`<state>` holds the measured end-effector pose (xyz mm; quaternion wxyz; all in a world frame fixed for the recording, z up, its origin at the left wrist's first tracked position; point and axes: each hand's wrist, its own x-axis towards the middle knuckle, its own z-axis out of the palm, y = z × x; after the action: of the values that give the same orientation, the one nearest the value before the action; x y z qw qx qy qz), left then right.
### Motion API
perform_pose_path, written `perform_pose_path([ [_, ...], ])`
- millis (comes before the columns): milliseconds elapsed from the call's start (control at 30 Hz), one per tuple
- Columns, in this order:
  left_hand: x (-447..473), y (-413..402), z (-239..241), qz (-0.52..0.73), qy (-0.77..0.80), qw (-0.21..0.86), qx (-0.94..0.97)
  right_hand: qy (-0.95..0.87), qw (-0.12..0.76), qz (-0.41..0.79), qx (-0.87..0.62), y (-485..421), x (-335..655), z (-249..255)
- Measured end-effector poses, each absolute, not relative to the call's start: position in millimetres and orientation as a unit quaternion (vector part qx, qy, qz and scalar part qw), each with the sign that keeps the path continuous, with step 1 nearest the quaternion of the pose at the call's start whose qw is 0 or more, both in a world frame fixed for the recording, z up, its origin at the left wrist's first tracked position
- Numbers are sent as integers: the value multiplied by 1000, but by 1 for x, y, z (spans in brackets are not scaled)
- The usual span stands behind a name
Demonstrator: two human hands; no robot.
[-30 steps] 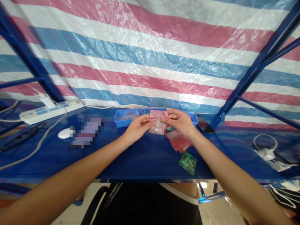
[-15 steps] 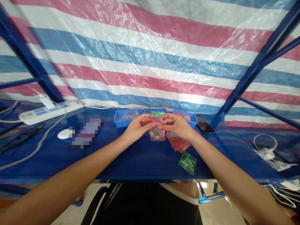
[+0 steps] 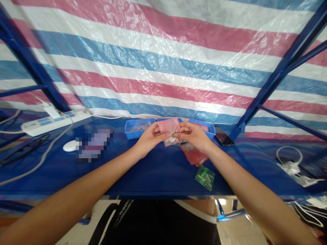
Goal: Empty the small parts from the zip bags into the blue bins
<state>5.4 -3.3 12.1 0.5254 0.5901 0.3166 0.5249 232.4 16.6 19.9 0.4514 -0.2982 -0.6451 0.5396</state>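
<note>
Both hands work one small pink bag, held just above the desk in front of the blue trays; left hand pinches its left edge, right hand pinches the right, fingers clenched on the film; contents look like small metal parts, too small to tell which. Step in hand looks like working the bag's mouth, opening or sealing, cannot tell; next move calls for a steady two-sided pinch along the top strip. More red bags and a green bag lie near the right wrist.
</note>
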Motion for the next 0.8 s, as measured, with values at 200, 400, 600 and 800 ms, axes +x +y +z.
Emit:
perform_pose_path([
  [200,4,0,6,488,328,545,598,-624,464,549,-308,18,235,23],
  [400,0,-2,11,459,344,559,600,-628,493,519,-307,16,242,29],
  [600,-2,1,9,493,362,532,585,-687,441,495,-296,18,249,25],
  [800,-3,8,4,540,366,506,565,-693,424,477,-335,27,251,19],
])
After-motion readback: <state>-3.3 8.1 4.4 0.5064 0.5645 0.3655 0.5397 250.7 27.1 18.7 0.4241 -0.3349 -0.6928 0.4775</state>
